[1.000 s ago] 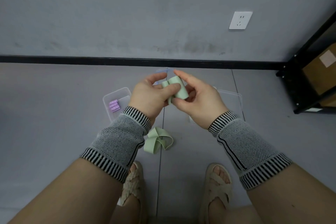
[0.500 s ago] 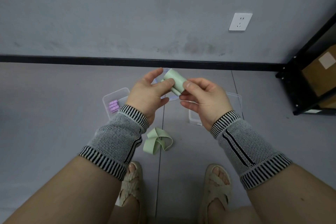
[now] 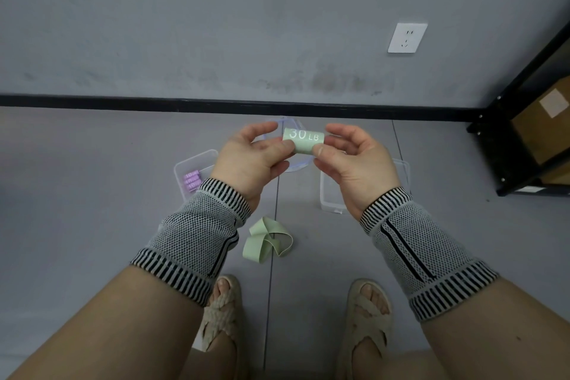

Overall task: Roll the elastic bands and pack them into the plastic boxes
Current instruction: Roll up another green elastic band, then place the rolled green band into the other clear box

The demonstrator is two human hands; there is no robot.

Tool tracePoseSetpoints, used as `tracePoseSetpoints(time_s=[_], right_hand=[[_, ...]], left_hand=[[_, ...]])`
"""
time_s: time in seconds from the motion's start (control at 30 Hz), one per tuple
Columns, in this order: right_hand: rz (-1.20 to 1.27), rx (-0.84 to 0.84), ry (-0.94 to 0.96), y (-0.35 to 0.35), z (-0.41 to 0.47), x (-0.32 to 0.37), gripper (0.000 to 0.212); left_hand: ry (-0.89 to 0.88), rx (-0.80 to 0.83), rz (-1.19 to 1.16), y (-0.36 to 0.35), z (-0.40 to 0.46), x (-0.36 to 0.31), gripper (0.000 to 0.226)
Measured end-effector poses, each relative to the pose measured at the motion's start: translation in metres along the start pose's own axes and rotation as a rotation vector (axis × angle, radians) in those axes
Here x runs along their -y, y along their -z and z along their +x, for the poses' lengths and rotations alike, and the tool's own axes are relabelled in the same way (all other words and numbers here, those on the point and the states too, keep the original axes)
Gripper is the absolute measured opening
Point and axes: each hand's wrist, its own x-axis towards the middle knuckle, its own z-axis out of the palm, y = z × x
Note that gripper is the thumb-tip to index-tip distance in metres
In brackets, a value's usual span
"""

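Green rolled band [image 3: 303, 140] (printed "30 LB") lies level above clear boxes [image 3: 194, 166]; loose green band [image 3: 266, 244] on floor.

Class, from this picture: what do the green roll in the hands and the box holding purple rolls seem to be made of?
Green roll: probably matte rubber or latex; it curls into smooth layers and carries printed "30 LB".
Box: clear, slightly frosted plastic; the floor and purple rolls show through its walls.

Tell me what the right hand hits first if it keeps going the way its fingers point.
The right hand points left, and its fingers already pinch the green roll. Past the roll, it would probably meet the left hand gripping the other end.
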Motion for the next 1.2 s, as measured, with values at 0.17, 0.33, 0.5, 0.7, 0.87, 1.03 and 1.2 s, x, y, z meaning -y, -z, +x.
tracePoseSetpoints(time_s=[0.17, 0.33, 0.5, 0.7, 0.87, 1.03, 1.2], right_hand=[[0.052, -0.041, -0.025, -0.002, 0.000, -0.006, 0.022], [0.030, -0.067, 0.028, -0.002, 0.001, -0.008, 0.030], [-0.010, -0.094, 0.073, -0.005, 0.001, -0.010, 0.026], [-0.045, -0.174, 0.123, -0.004, 0.001, -0.009, 0.027], [-0.027, -0.269, 0.148, -0.004, 0.000, -0.011, 0.019], [0.006, -0.265, 0.141, 0.004, 0.001, -0.010, 0.022], [-0.011, -0.298, 0.127, 0.021, 0.006, 0.000, 0.027]], left_hand=[[-0.075, -0.028, -0.024, -0.005, -0.001, 0.003, 0.025], [-0.126, -0.063, 0.033, -0.009, -0.001, 0.008, 0.023], [-0.145, -0.102, 0.046, -0.014, -0.002, 0.012, 0.024], [-0.197, -0.131, 0.069, -0.024, 0.000, 0.016, 0.019], [-0.223, -0.178, 0.057, -0.037, 0.005, 0.023, 0.025], [-0.247, -0.200, 0.047, -0.051, 0.007, 0.028, 0.029], [-0.193, -0.194, 0.040, -0.068, 0.009, 0.032, 0.026]])
